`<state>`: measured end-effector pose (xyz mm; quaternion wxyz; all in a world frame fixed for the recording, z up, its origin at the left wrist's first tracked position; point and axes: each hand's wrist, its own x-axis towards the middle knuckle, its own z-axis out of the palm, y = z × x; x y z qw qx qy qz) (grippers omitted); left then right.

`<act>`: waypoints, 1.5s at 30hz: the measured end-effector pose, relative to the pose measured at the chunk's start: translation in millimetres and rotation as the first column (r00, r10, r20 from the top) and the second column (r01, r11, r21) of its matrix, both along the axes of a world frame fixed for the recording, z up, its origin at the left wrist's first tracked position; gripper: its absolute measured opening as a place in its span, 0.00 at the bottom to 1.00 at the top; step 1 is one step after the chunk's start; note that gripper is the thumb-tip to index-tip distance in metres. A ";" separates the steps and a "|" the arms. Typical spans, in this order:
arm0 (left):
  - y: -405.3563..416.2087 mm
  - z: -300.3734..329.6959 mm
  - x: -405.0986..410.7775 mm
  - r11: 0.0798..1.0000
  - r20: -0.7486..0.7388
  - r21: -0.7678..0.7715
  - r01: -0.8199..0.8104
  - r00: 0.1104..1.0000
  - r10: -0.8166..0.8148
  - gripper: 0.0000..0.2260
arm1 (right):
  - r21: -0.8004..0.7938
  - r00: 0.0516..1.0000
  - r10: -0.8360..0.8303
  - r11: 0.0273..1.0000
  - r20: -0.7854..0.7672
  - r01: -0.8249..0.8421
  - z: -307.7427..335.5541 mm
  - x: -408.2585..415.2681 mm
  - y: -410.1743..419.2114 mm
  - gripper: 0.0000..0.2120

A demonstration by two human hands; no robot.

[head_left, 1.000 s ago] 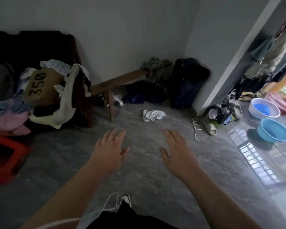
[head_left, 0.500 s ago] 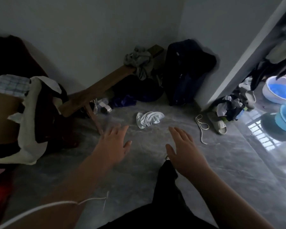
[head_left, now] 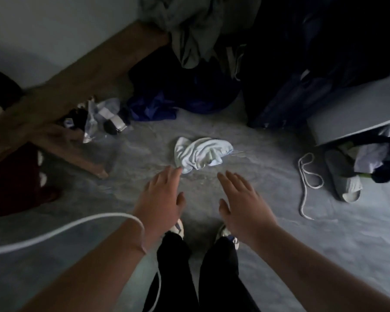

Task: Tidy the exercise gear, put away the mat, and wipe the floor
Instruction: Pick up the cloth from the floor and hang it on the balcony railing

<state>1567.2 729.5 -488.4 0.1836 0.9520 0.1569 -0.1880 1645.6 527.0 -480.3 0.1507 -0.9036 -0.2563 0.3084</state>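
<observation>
the crumpled white cloth [head_left: 202,155] lies on the grey floor [head_left: 268,233] right in front of you, out in the open middle of it, a little short of the clutter along the wall. your left hand [head_left: 161,198] reaches toward it palm down, fingers straight and close together, holding nothing; its fingertips [head_left: 176,171] sit right at the cloth's near left edge, and you can't tell whether they touch it. your right hand [head_left: 241,201] is out flat too, fingers spread loose and straight, thumb apart, empty, hovering over bare floor just short of the cloth's near right side. both forearms run in from the bottom corners, and a thin white cord [head_left: 54,233] loops over your left wrist and off the left edge. below the hands you see your dark trouser legs and white shoes [head_left: 177,228] planted on the floor.

further out: a wooden bench [head_left: 81,77] slants along the wall at the left, grey clothing [head_left: 189,30] heaped on its far end, blue fabric [head_left: 158,106] bunched below it. a dark bag [head_left: 302,75] stands at the far right corner. to the right of the cloth, well apart, a white lace [head_left: 306,176] trails on the floor just beside a pale slide sandal [head_left: 345,181].
</observation>
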 end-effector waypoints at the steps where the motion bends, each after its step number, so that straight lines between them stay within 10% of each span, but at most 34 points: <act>1: 2.7 -38.1 12.0 1.000 -0.018 -0.003 0.018 1.000 -0.018 0.30 | -0.006 1.000 -0.011 1.000 -0.021 0.010 -38.3 9.7 5.4 0.33; 14: 68.8 -460.8 44.8 0.996 -0.326 -0.045 0.073 0.942 -0.084 0.23 | -0.049 0.989 0.061 0.996 -0.138 -0.068 -448.4 52.3 101.4 0.28; 22: 95.0 -527.3 52.8 0.977 -0.220 -0.072 0.202 0.952 -0.213 0.27 | -0.060 0.962 0.257 0.963 -0.097 -0.263 -526.6 51.3 135.6 0.33; 26: 99.5 -503.0 50.6 0.980 -0.231 -0.057 0.190 0.953 -0.198 0.27 | -0.032 0.980 0.174 0.984 -0.093 -0.177 -508.9 44.7 129.4 0.35; 32: 96.6 -394.8 61.2 0.976 0.212 -0.200 0.085 0.976 -0.041 0.14 | 0.132 0.991 -0.045 0.989 -0.127 0.062 -394.7 46.5 111.7 0.32; 45: 36.4 84.9 120.7 0.754 0.219 -0.628 -0.192 0.886 0.408 0.08 | 0.445 0.928 -0.349 0.815 -0.133 0.370 95.1 73.1 54.9 0.17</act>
